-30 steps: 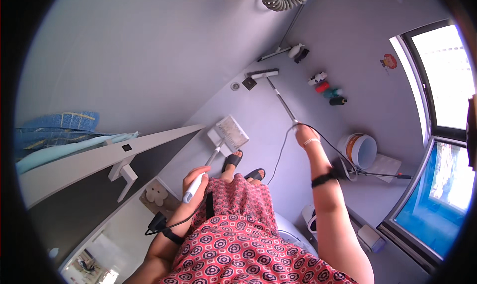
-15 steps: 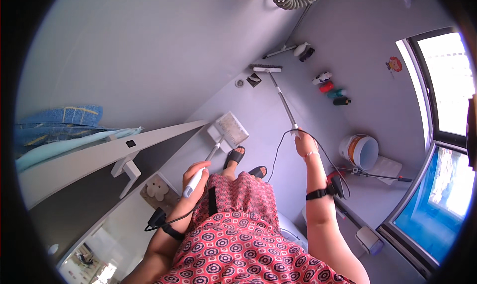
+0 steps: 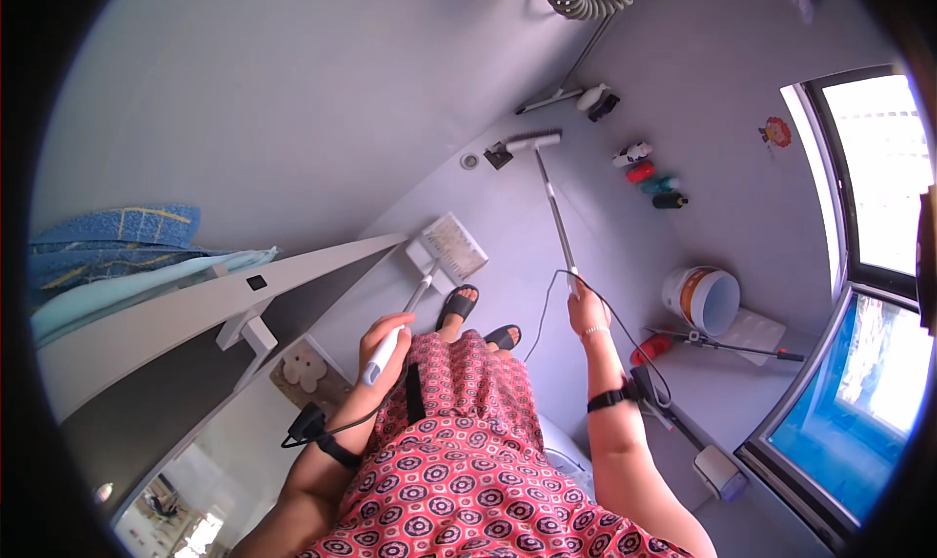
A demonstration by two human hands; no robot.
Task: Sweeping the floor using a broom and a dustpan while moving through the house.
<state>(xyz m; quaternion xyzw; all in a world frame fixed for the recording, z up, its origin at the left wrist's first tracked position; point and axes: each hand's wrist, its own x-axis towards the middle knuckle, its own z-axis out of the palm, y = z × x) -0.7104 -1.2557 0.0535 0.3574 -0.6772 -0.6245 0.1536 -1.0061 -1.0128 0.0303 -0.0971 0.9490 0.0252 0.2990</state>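
Red patterned dress (image 3: 429,470) fills our near view. Our left hand (image 3: 373,337) is closed round the white grip (image 3: 382,357) of the dustpan (image 3: 452,249); its pan sits just ahead of that hand, beside our black sandals (image 3: 458,305). Our right hand (image 3: 588,311) is wrapped round the pole of the broom (image 3: 558,216), which runs forward to the broom head (image 3: 534,143), well ahead of both hands, beside the dark floor square (image 3: 498,156). We can't make out the bits in the pan, nor whether its underside touches the floor (image 3: 508,216). Right fingers partly hidden; the coiled hose (image 3: 583,3) is cut off at the top edge. Versus half a second ago: our right hand has come back toward us, the broom head sits slightly further right, dustpan and left hand about the same, and the red item (image 3: 651,349) shows clear of our right forearm.
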